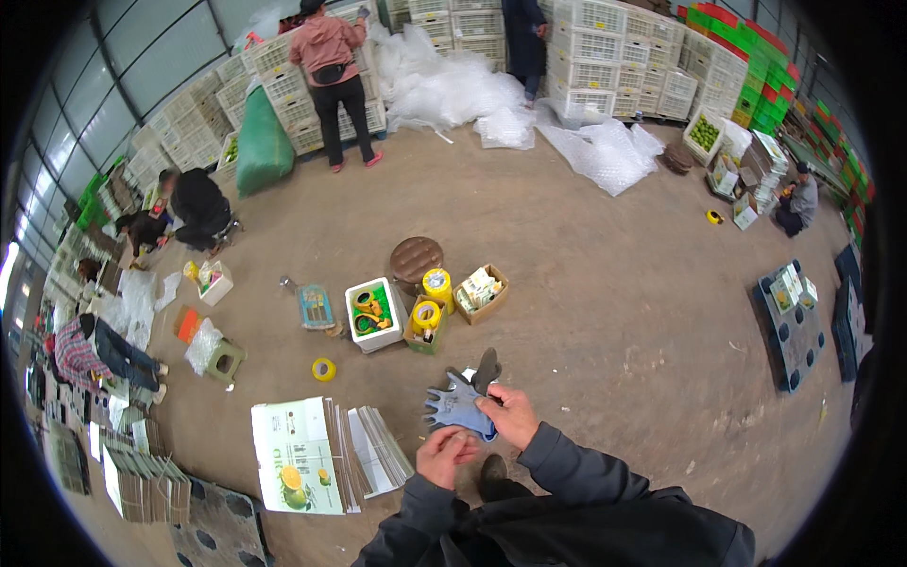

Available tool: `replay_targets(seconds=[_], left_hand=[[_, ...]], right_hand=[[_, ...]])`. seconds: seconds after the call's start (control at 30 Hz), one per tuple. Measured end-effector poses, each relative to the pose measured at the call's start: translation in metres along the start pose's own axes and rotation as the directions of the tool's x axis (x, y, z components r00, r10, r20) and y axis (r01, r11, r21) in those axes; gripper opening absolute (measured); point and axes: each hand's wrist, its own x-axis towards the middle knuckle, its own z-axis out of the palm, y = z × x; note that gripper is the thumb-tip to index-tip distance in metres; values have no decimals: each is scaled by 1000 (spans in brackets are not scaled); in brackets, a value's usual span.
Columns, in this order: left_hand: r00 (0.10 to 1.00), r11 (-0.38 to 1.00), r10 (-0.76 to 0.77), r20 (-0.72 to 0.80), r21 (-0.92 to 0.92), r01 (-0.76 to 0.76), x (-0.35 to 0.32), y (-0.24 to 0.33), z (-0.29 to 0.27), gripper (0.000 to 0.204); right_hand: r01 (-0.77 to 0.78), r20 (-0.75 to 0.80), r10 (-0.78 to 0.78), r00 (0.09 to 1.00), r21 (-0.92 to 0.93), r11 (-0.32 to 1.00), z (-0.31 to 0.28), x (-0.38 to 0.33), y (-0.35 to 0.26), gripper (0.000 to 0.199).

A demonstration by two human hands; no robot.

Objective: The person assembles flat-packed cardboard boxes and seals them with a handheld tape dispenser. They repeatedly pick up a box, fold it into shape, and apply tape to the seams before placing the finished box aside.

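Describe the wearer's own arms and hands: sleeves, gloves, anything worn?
Both forearms come in from the lower edge in dark grey long sleeves with ribbed, snug cuffs at the wrists. The left hand and right hand are bare: no gloves on them. No watch, ring or band shows. The sleeves look like thick jacket fabric, plain, with no visible markings or logos.

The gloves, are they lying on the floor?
No, the gloves are held up between the left hand and the right hand, above the floor.
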Motion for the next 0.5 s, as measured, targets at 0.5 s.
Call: replay_targets(seconds=[0.5], left_hand=[[876,778,481,41,441,-448,5,11,7,16]], right_hand=[[-132,331,12,943,341,931,-1,-24,-42,40]])
